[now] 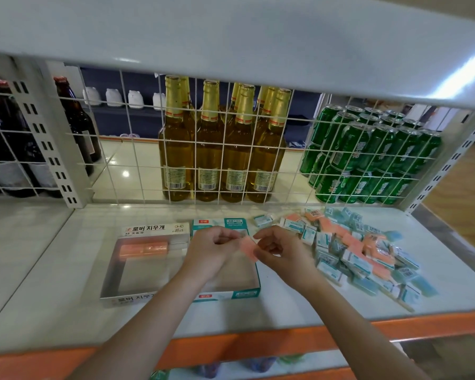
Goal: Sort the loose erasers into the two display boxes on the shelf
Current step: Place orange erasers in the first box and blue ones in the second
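Orange eraser (248, 249) sits pinched between our left hand (213, 249) and right hand (279, 249), above the teal display box (244, 293) mid-shelf. We judge it belongs in the white display box (126, 298), beside 1 orange row; the eraser pile (359, 248) waits toward the shelf's right edge.

- Shelf (52, 283) — white top, orange front edge.
- Left display box (148, 231): white and grey, black lettering; salmon-orange erasers (143, 249) inside.
- Right display box (220, 223): teal and white, small red tags.
- Loose pile (354, 250) — mixed salmon-orange and pale blue pieces, white-and-teal sleeves.
- Eraser (248, 249) between the hands: pink-orange.
- Bottles (220, 149): amber, gold foil necks.
- Cans (368, 157): green.
- Wire grid (137, 149): white.
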### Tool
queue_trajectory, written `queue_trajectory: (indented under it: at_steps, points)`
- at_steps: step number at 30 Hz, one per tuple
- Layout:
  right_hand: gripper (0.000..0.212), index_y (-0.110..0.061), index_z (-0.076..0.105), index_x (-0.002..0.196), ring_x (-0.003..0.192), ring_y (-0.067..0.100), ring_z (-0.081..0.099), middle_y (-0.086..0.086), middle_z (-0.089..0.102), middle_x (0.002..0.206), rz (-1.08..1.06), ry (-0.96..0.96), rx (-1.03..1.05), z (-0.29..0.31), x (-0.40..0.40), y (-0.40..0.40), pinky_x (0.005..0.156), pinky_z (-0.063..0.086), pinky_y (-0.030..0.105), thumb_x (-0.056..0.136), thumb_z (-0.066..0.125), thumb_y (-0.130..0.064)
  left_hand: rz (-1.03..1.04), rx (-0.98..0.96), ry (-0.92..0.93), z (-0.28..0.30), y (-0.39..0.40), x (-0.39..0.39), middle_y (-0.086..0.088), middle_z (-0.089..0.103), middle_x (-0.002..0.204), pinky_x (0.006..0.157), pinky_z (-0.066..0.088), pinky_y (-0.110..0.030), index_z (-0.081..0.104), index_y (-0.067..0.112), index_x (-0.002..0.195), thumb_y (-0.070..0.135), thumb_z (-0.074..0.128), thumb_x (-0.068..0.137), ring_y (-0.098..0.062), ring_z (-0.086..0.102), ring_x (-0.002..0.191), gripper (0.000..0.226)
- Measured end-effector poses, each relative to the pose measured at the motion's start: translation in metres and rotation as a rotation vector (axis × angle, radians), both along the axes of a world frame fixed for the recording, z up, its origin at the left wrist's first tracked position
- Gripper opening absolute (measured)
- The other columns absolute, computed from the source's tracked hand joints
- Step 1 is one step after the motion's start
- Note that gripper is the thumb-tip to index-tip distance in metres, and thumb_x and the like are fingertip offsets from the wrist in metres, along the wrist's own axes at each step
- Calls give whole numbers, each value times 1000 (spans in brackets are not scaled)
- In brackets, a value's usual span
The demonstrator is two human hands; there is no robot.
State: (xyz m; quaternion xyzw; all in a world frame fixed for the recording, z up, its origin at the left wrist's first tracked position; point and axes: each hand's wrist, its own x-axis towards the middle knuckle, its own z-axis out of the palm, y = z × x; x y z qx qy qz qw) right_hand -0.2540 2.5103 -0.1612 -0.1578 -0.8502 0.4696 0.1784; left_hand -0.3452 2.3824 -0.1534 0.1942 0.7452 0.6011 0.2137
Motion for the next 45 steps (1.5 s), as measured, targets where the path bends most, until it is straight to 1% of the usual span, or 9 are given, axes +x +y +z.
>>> queue_trajectory:
  at_steps: [4,14,20,25,27,30,35,40,45]
  points:
    - [40,-33,49,111,72,5,50,-6,53,75,-12,10,77,-4,-1,2,68,43,11,88,55,-1,65,28,-26,-2,-2,-3,5,65,92,82,50,-28,64,22,90,14,64,85,-10,60,89,10]
    - [22,-23,56,92,70,3,50,-10,53,75,-125,74,49,5,-1,-3,64,42,7,86,59,-1,55,-52,16,-6,-5,-6,4,62,96,63,42,-14,65,19,98,12,57,89,-3,56,84,13]
    - [18,-24,57,72,65,-2,56,-12,60,73,-195,128,-40,9,-5,-15,59,43,6,83,66,-12,-115,-221,93,-7,-5,-1,5,62,105,90,47,-30,67,23,98,17,54,91,-14,56,99,16]
    - [8,-16,62,77,65,0,56,-11,61,72,-253,122,-45,1,-9,-19,57,43,9,84,66,-15,-91,-228,94,-5,-5,2,5,66,94,88,49,-34,63,28,83,17,53,91,-16,61,92,17]
    - [6,-12,62,79,63,-2,55,-11,59,71,-254,117,-38,-1,-9,-20,56,42,8,84,66,-12,-45,-207,85,-5,-4,3,3,66,96,91,51,-36,66,21,93,15,56,89,-17,62,93,12]
    - [14,-18,56,80,67,-1,57,-10,61,74,-230,115,-36,-2,-8,-19,59,45,9,83,66,-8,27,-146,58,-3,-4,1,0,66,96,91,51,-36,66,10,104,11,62,86,-16,63,91,18]
    - [31,-25,50,104,75,1,60,-8,64,79,-110,89,-34,-3,-5,-17,66,49,10,85,62,-4,43,-103,39,-1,-7,-1,5,59,94,89,52,-35,62,18,95,16,57,90,-18,62,91,7]
    - [37,-35,52,95,82,11,61,-9,61,83,-54,45,7,-3,-6,-15,75,49,13,82,65,-2,73,-97,61,0,-10,-1,10,54,90,82,52,-27,60,20,91,17,56,91,-19,59,97,4]
    - [38,-34,51,91,78,8,59,-10,59,81,-16,-2,16,-2,-7,-16,74,47,11,80,66,-1,59,-112,84,-1,-14,-4,11,55,85,88,52,-35,60,20,90,17,57,90,-19,60,94,4]
